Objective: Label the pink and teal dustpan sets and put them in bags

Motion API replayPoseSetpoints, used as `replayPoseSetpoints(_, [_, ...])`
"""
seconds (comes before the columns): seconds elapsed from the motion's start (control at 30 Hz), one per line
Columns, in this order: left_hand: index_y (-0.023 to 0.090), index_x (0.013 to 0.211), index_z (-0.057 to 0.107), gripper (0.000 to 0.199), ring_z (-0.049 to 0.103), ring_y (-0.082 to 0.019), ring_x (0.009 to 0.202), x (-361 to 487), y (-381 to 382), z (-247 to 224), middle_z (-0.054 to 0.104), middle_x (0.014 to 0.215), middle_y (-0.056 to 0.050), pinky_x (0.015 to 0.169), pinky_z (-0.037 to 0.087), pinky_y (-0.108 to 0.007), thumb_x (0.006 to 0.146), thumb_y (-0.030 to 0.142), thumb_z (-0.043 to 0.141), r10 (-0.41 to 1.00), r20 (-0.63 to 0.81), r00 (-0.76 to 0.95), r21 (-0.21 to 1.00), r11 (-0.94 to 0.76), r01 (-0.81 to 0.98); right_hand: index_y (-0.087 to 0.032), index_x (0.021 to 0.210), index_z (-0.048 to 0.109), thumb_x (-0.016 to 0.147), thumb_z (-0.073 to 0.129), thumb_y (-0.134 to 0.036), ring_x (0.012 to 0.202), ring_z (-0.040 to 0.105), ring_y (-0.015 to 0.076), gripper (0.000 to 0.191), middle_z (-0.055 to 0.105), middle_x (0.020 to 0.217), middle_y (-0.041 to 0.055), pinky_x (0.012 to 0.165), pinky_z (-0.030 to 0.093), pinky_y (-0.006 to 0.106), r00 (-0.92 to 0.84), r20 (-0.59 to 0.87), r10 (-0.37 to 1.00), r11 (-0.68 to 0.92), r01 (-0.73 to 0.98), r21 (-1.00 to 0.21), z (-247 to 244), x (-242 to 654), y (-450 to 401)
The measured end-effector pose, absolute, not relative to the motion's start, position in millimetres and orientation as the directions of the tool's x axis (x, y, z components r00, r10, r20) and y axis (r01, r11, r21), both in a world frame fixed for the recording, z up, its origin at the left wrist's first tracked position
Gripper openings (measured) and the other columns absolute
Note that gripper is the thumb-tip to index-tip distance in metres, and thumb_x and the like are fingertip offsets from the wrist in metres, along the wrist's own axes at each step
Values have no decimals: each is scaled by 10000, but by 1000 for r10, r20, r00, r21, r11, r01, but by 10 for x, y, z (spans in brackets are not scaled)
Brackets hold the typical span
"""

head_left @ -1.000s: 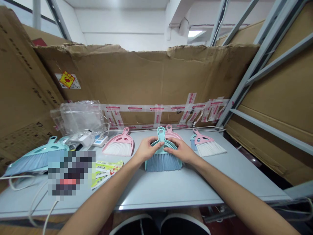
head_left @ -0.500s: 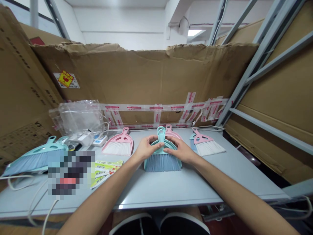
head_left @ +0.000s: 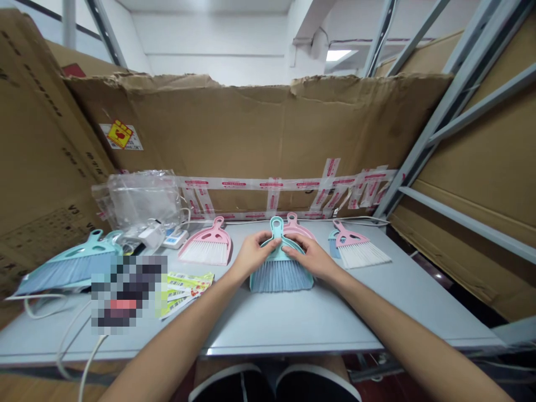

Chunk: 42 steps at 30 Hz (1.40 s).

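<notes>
A teal hand brush with blue bristles lies on a matching teal dustpan in front of me, bristles toward me. My left hand grips the set from its left side, thumb on top near the handle. From the right, my right hand is closed on the same set, its thumb also on top. Just behind it lies a pink dustpan, partly covered by the teal set and my right hand. The fingers under the edges are hidden.
Left of my hands are a pink brush-and-dustpan set, green-and-white packets, cables and a larger teal set. A pink brush lies to the right. Cardboard walls the back; a metal rack stands right.
The view has shifted slightly, so everything sits a little further right. My hands keep their hold on the teal set, and the brush seems to sit more squarely on the dustpan.
</notes>
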<state>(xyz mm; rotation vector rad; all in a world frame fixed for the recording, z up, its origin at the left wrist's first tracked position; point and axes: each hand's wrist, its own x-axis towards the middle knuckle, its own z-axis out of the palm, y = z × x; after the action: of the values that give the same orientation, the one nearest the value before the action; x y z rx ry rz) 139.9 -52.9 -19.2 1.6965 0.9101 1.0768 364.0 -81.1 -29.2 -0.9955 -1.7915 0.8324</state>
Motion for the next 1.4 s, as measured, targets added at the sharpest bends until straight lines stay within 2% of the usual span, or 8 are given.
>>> replayPoseSetpoints(0.13, [173,1101,838,481,767,-272,1018,1374,-527,-191,853,1100,-88,890,568,-333,970,623,728,887,279,369,905,-372,208,-279,1337,772,1056,704,-503,1308,732,313,366,802,1382,82,1174,544,510,-288,403,868,491,391,-778,-294,3637,-849])
replayPoseSetpoints(0.27, [174,853,772,478,633,-196,728,1366,-577,-211,743,782,-32,673,399,-297,1025,605,656,864,251,436,701,-473,534,-244,1220,788,1060,666,-481,1051,778,286,310,835,1163,89,941,615,436,-210,417,885,464,489,-739,-307,3650,-847])
replayPoseSetpoints(0.33, [189,801,744,481,582,-186,659,1387,-615,-236,700,709,-24,640,333,-309,1033,600,649,860,204,469,613,-485,623,-238,1192,780,1060,656,-470,988,763,280,294,825,1079,87,920,608,436,-166,454,875,467,535,-704,-299,3663,-840])
replayPoseSetpoints(0.57, [223,850,793,368,708,-261,775,1446,-675,-320,807,879,-113,658,384,-336,1040,495,633,856,199,477,458,-512,727,-258,1232,752,1074,652,-402,1148,718,317,236,794,1193,111,1063,557,509,-237,590,772,604,565,-563,-286,3557,-845])
replayPoseSetpoints(0.77, [221,914,813,337,734,-278,854,1412,-652,-305,821,949,-113,707,448,-337,1034,492,652,850,199,488,466,-520,716,-251,1254,753,1114,574,-365,1170,668,325,254,771,1193,114,1085,528,502,-266,609,747,606,649,-460,-321,3607,-682])
replayPoseSetpoints(1.0, [227,933,800,214,739,-282,904,1400,-702,-226,820,994,-102,724,467,-347,981,367,645,824,207,528,425,-562,710,-160,1272,787,1056,619,-300,1270,611,380,308,753,1277,178,1162,471,508,-143,479,866,308,907,-286,-501,4215,-346])
replayPoseSetpoints(1.13, [233,950,808,162,740,-284,920,1387,-720,-182,814,991,-92,747,491,-350,912,285,659,764,211,610,412,-636,653,-150,1337,776,1032,668,-290,1178,709,333,352,819,1229,153,1067,517,421,-56,336,940,173,928,-330,-538,4353,-257])
replayPoseSetpoints(1.4, [217,1044,837,283,743,-257,924,1321,-630,-66,826,1031,-101,856,533,-354,1047,366,597,643,306,702,554,-720,418,-189,1250,841,1018,668,-234,1114,790,319,293,862,1209,144,972,553,371,24,251,968,70,931,-358,-457,4406,-193])
